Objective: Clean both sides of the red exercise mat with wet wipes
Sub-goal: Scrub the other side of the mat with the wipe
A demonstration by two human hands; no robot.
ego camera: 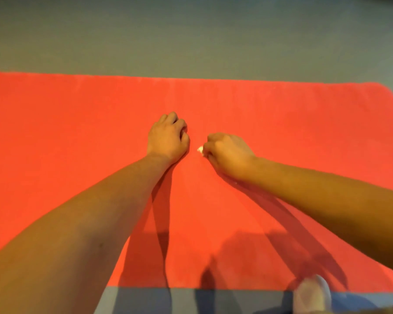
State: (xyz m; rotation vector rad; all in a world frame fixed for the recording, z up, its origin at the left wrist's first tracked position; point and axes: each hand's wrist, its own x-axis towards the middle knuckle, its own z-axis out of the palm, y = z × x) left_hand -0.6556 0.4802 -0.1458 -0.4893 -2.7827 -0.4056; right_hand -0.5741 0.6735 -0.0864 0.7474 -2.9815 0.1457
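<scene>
While the right hand pinches a wipe, the mat runs left-to-right.

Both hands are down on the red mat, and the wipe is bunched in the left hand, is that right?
Not quite. The head view shows the white wipe peeking out of the right hand, not the left hand, whose curled fist shows none. Both hands are on the mat, as you said.

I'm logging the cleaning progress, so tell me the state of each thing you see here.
Red rectangular exercise mat: spread flat on the grey floor.
Small white wet wipe: bunched inside the right hand, against the mat.
Right hand: grips the wipe.
Left hand: fingers curled, resting on the mat.
</scene>
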